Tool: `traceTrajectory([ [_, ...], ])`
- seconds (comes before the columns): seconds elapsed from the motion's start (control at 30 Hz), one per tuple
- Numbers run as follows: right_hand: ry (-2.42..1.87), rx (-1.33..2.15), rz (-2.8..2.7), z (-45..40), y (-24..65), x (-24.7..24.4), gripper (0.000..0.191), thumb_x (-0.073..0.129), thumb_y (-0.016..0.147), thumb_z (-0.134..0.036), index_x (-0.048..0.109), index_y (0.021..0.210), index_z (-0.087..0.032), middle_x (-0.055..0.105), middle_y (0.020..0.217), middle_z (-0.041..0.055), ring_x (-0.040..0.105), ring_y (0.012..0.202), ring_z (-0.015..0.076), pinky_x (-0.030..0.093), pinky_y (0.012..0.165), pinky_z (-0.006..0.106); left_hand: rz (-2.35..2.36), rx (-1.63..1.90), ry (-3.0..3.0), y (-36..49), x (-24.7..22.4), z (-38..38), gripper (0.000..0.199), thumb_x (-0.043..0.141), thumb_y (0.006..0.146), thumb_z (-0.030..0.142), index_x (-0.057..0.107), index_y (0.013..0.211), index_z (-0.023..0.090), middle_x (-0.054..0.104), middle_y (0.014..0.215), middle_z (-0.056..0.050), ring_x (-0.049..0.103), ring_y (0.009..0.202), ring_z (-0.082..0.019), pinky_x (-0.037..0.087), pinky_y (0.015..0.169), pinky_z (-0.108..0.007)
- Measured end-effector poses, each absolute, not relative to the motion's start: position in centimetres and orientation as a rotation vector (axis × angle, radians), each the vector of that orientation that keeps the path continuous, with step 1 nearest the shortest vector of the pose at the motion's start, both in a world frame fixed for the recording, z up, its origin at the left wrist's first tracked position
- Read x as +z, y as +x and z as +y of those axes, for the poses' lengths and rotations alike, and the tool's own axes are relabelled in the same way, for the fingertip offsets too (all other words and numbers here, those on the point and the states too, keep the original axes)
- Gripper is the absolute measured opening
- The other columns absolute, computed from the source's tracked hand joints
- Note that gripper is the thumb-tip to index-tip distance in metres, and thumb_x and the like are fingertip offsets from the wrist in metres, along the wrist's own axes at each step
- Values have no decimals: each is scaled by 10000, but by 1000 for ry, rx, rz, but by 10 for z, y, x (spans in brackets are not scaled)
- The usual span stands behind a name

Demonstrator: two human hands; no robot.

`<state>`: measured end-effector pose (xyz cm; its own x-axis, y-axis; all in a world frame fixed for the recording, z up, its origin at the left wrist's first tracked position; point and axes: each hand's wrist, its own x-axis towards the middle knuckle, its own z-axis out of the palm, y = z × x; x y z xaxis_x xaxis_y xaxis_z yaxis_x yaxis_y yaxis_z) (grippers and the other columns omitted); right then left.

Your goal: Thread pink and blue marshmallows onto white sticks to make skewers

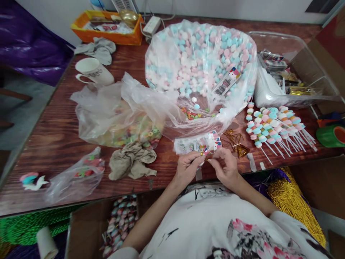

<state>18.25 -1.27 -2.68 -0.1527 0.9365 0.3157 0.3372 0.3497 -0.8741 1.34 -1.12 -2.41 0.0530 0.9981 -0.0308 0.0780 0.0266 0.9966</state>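
At the table's front edge, my left hand [189,166] and my right hand [225,168] meet in a pinch. A small piece of gold twist tie [207,159] shows between the fingertips of both. Just beyond the hands lies a clear printed packet [192,144], partly hidden by the left hand. To the right of the packet sits a loose heap of gold twist ties [238,144]. Something small and white is partly visible under the fingers; I cannot make out what it is.
A large plastic bag of pastel marshmallows [199,57] fills the back. Marshmallow skewers [272,124] lie right, before a clear bin [304,97] and green tape roll [330,136]. Leftward are a ring-candy bag [132,133], cloth [132,162], mug [94,71] and orange tray [107,37].
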Motion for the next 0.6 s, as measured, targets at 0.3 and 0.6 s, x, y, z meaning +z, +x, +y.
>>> traceTrajectory([
  [0.3, -1103, 1442, -1335, -9, 180, -28, 77, 664, 804, -251, 656, 834, -180, 650, 754, -8, 567, 686, 116, 463, 669, 243, 1186, 1132, 1436, 13, -27, -14, 251, 604, 870, 302, 690, 684, 157, 595, 653, -13, 528, 636, -123, 438, 643, -251],
  [0.6, -1028, 1730, -1179, -3, 183, -33, 207, 743, 728, -331, 624, 711, -163, 586, 624, -38, 489, 581, 93, 413, 593, 215, 1024, 1131, 1707, 14, -10, -14, 192, 561, 906, 183, 694, 775, 140, 621, 668, -13, 546, 633, -97, 422, 629, -215],
])
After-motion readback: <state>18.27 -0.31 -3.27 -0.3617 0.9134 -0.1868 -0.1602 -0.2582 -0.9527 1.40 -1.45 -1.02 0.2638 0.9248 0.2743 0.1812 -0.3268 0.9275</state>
